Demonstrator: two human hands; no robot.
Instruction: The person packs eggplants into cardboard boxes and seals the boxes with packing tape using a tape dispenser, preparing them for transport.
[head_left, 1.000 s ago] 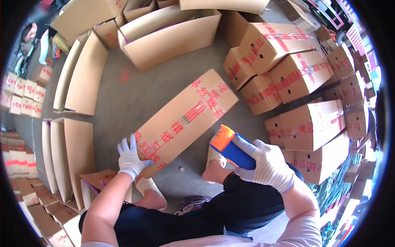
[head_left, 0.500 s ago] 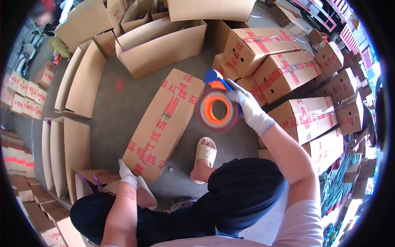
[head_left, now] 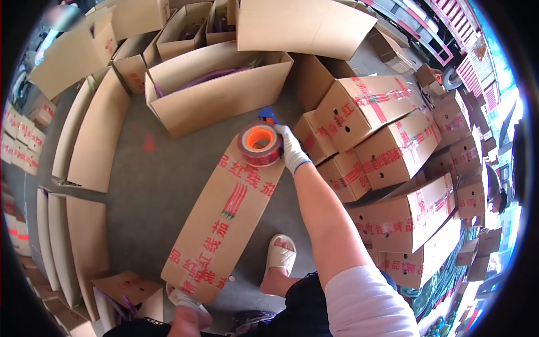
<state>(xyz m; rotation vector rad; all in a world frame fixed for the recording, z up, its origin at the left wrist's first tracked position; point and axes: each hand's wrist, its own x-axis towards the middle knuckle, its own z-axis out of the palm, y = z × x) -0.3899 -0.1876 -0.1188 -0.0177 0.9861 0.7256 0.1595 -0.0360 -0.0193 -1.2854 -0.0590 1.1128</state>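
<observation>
We find the long closed box (head_left: pixel 224 216) lying on the concrete floor (head_left: pixel 151 191), red lettering up, running from our feet out toward the stacked cartons. Our right hand (head_left: pixel 290 147), gloved in white, is closed around the blue handle of the tape dispenser (head_left: pixel 260 145), whose orange-cored roll sits pressed on the far end of the box's top face. Our left hand (head_left: pixel 181 296) rests at the near end of the box, just at the bottom edge of view; it appears to steady that end, though we cannot tell how the fingers are set, since only part of the glove shows. In our judgement the step in hand is the start of a tape run at the far end, with the lengthwise seam not yet covered. The next move calls for a firm, even pull of the dispenser back along the centre of the top face, the near end held against sliding. A sandalled foot (head_left: pixel 279 254) stands just beside the box's right edge. Sealed boxes (head_left: pixel 393 151) are stacked to the right; open boxes (head_left: pixel 216 92) stand beyond.
</observation>
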